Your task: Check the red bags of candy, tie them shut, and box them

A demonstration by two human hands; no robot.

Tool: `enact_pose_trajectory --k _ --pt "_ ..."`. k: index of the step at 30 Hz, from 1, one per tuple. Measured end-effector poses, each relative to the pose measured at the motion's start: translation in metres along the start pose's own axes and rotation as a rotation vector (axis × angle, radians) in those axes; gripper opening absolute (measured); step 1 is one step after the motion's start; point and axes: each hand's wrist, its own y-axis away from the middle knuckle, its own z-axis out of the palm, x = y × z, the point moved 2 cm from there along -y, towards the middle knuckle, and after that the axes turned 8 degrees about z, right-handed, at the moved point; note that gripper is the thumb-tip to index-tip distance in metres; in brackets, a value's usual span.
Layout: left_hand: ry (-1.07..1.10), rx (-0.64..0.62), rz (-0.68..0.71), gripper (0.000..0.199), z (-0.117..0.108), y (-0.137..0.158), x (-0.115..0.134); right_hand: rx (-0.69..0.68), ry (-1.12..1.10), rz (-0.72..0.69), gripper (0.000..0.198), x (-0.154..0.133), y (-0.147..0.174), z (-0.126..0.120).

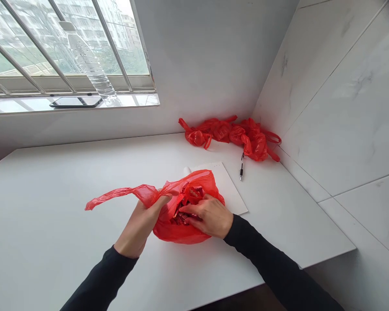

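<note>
The red plastic carrier bag [184, 236] sat open near the middle of the white table [68, 242], partly over a white notepad [233, 194]. The left hand [144, 222] was closed on its gathered edge, with a handle loop trailing off to the side. The right hand [214, 216] reached into the mouth, its fingers bent among small red wrapped packets [181, 219]; whether it gripped one could not be told. As far as could be judged, the opening was done and the handling of the contents was under way, with packets left inside and none seen lying outside. Bunched red bags [256, 140] lay in the back corner, beside a pen [241, 167]; their contents were hidden. Pale print showed on the packets, too small to read, and the clear bottle [89, 65] on the windowsill [139, 100] bore no legible label.
</note>
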Motion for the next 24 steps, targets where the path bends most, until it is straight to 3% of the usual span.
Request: enact_pose_trajectory --k 6,15,19,24 --pt "0.007 0.029 -0.014 0.032 0.000 0.000 0.002 -0.004 0.088 0.050 0.044 -0.004 -0.002 0.006" --pt "-0.094 0.087 0.004 0.025 -0.004 -0.001 0.006 -0.035 0.093 0.118 0.032 -0.009 -0.003 0.006" --pt "-0.286 0.062 0.095 0.026 -0.010 -0.004 0.007 -0.020 0.124 0.127 0.037 -0.010 -0.004 0.008" --pt "-0.629 -0.019 0.136 0.017 -0.012 -0.014 -0.017 -0.026 0.154 0.123 0.041 -0.012 -0.004 0.007"
